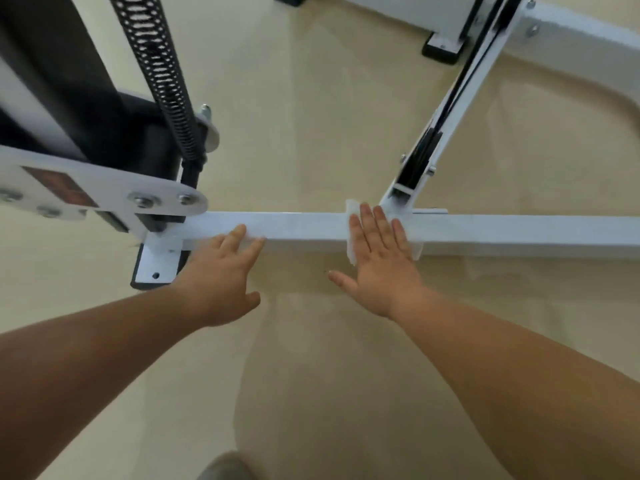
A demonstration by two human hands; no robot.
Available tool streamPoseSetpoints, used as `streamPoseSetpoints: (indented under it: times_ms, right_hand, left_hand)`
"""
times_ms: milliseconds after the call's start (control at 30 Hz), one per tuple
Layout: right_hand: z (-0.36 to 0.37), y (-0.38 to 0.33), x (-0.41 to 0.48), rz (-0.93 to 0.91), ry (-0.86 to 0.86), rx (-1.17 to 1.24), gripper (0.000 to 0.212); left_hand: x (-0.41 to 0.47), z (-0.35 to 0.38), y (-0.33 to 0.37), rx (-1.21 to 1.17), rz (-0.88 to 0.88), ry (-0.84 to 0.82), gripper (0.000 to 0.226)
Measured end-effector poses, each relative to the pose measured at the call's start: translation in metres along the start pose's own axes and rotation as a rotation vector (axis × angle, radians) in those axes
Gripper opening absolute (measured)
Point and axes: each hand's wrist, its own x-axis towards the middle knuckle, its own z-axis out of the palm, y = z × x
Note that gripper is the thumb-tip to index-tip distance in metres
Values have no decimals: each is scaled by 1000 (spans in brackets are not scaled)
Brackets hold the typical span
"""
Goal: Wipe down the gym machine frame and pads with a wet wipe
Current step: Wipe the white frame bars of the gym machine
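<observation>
Both hands lie flat: the right hand (379, 258) presses the wet wipe (353, 237) onto the white frame bar (301, 230) to scrub it, while the left hand (221, 271) steadies with spread fingers.

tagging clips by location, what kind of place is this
Probably a gym or workout room: a white machine frame standing on the floor, a long black coil spring, and a black belt running to a pulley. The right hand presses a wipe on the frame.
</observation>
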Motion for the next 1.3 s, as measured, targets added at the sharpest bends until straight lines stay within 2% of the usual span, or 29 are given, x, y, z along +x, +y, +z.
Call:
streamPoseSetpoints:
  times_ms: [100,233,400,500,567,667,733,800,900,1033,1133,1300]
  right_hand:
    - [-2,-31,15,17,10,11,106]
    - [-7,-77,40,-59,-37,-23,111]
    - [-13,-141,66,-310,-127,-72,115]
    - [-15,-139,69,-417,-134,-140,111]
    - [-14,-117,64,-369,-88,-139,107]
    - [-2,-82,47,-156,5,-139,106]
    - [9,-80,37,-29,37,-133,109]
    - [14,-100,40,15,28,-106,113]
    - [14,-148,61,-190,4,-127,112]
    - [10,-190,86,-467,60,-360,93]
    - [0,-166,89,-594,115,-602,84]
    - [-9,-68,75,-812,83,-1012,71]
  left_hand:
    - [-3,16,-13,-22,-14,94,96]
    - [-2,19,-29,-116,-161,114,98]
    - [-10,26,-50,-150,-211,96,97]
    - [-11,33,-54,-100,-195,92,99]
    - [-10,38,-51,-135,-197,88,100]
    - [-8,45,-47,-212,-216,87,98]
    - [-8,50,-48,-232,-208,105,95]
    - [-11,51,-54,-280,-188,126,91]
    - [-16,48,-64,-344,-177,142,87]
    - [-20,44,-66,-383,-216,180,82]
    - [-24,41,-59,-382,-213,142,82]
    - [-20,45,-51,-254,-94,99,87]
